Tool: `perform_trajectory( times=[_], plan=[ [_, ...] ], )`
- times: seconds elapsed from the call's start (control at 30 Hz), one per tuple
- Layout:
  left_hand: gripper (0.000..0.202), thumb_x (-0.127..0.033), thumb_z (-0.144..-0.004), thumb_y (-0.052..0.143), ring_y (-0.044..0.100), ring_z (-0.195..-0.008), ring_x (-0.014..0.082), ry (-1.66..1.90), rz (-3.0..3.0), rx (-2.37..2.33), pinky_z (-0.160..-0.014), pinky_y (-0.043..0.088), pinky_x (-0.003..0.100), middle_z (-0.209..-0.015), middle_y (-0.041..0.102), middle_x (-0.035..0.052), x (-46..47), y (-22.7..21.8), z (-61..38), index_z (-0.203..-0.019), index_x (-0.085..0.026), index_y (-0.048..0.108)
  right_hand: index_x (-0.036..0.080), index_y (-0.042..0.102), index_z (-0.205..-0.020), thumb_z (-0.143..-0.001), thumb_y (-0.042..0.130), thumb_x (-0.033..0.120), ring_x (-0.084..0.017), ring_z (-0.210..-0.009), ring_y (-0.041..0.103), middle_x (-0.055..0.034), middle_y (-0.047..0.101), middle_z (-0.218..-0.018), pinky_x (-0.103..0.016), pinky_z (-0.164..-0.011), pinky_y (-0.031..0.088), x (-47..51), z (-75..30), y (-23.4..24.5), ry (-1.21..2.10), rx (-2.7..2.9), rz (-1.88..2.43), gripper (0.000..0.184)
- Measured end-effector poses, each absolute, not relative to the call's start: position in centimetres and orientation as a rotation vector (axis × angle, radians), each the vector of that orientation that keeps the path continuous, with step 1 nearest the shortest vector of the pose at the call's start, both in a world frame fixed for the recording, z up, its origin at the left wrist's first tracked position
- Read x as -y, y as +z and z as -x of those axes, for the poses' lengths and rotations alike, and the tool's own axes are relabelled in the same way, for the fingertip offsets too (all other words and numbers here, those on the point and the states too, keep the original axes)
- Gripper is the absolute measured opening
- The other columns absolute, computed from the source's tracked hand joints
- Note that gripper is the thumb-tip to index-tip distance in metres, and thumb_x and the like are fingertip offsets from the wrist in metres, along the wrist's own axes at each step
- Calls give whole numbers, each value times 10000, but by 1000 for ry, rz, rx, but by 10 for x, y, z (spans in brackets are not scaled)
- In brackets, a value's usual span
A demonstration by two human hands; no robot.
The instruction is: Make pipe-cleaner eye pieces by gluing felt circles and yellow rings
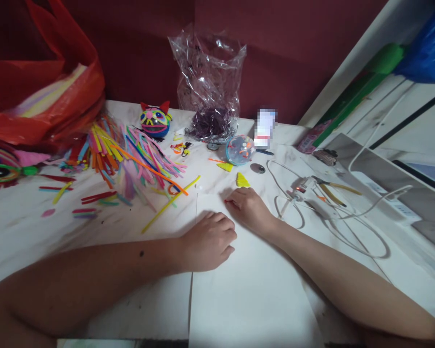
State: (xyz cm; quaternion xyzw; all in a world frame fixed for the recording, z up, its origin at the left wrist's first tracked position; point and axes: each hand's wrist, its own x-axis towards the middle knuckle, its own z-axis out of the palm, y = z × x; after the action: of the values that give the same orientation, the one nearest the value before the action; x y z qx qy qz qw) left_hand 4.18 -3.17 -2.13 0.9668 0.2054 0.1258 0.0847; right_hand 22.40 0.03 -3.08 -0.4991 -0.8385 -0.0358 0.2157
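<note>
My left hand (210, 240) rests palm down on a white sheet of paper (253, 295), its fingers curled in; whatever is under them is hidden. Just beyond it, at the sheet's far edge, my right hand (249, 209) is closed, with a small red piece (228, 200) showing at its fingertips. Close to the right hand lies a yellow fuzzy triangle (242, 180), and a second yellow piece (225, 166) is farther back. A clear ball (239, 150) with orange and red bits on it stands behind them. One long yellow pipe cleaner (172, 203) lies left of the sheet.
Colourful pipe cleaners (145, 154) are heaped at left beside a red plastic bag (76, 106). A decorated cat-face ball (155, 121), a clear bag (212, 92) with dark contents and a phone (264, 128) stand at the back. Pliers (335, 191) and white cables (369, 241) lie at right.
</note>
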Motion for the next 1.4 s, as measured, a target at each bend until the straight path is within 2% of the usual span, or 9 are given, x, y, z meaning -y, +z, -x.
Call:
perform_trajectory(
  times=[0.47, 0.57, 0.7, 0.83, 1.0, 1.1, 1.23, 1.3, 1.4],
  plan=[
    [121, -264, -842, 535, 485, -928, 205, 366, -2908, -609, -836, 378, 357, -929, 597, 49, 31, -23, -42, -814, -159, 588, 174, 655, -632, -860, 529, 181, -183, -798, 521, -63, 647, -762, -352, -756, 337, 4, -225, -21, -90, 2470, 1339, 261],
    [101, -254, -837, 545, 489, -942, 201, 380, -2898, -601, -854, 375, 353, -944, 599, 49, 31, -23, -41, -827, -164, 591, 185, 686, -712, -796, 548, 110, -169, -779, 562, -39, 677, -778, -331, -750, 377, 0, -230, -21, 110, 2385, 1351, 178],
    [85, -239, -833, 545, 495, -948, 199, 392, -2878, -595, -859, 378, 348, -970, 602, 45, 30, -23, -41, -828, -166, 588, 199, 708, -778, -727, 465, 7, -147, -709, 610, -13, 703, -787, -288, -718, 430, -7, -243, -13, 331, 2143, 1455, 314],
    [85, -230, -824, 552, 502, -948, 205, 392, -2862, -589, -856, 389, 356, -964, 610, 50, 30, -20, -41, -842, -160, 598, 202, 721, -835, -707, 446, -10, -207, -856, 604, -50, 721, -882, -355, -808, 406, -8, -251, -5, 172, 2209, 1453, 370],
    [80, -195, -819, 533, 542, -913, 193, 476, -2774, -589, -853, 416, 353, -932, 635, 50, 27, -22, -40, -844, -170, 604, 175, 705, -844, -774, 481, 60, -204, -797, 601, -80, 712, -841, -344, -775, 402, -16, -259, 1, 27, 2187, 1498, 261],
    [177, -205, -839, 509, 545, -1036, 201, 621, -2674, -688, -923, 421, 355, -1090, 627, 89, 19, -25, -39, -985, -161, 598, 151, 681, -824, -806, 463, 90, -182, -746, 613, -88, 708, -848, -302, -725, 426, -26, -271, 3, 30, 2018, 1570, 226],
    [465, -345, -837, 557, 411, -1247, 293, 431, -2771, -842, -1004, 368, 456, -1387, 431, 174, 9, -20, -42, -1235, -117, 480, 159, 656, -839, -818, 452, 108, -163, -706, 618, -58, 705, -831, -267, -664, 442, -34, -281, -2, 141, 1872, 1640, 211],
    [500, -416, -831, 566, 431, -1215, 312, 295, -2813, -844, -981, 377, 475, -1378, 443, 175, 8, -14, -44, -1223, -118, 486, 172, 654, -843, -809, 458, 105, -160, -697, 618, -40, 702, -814, -262, -657, 446, -35, -282, -6, 186, 1843, 1637, 210],
    [428, -451, -842, 546, 457, -1172, 299, 238, -2816, -821, -960, 387, 470, -1319, 506, 152, 8, -6, -46, -1131, -136, 540, 176, 663, -843, -798, 467, 111, -163, -697, 616, -37, 697, -801, -272, -669, 452, -36, -281, -10, 219, 1822, 1620, 211]
  ],
)
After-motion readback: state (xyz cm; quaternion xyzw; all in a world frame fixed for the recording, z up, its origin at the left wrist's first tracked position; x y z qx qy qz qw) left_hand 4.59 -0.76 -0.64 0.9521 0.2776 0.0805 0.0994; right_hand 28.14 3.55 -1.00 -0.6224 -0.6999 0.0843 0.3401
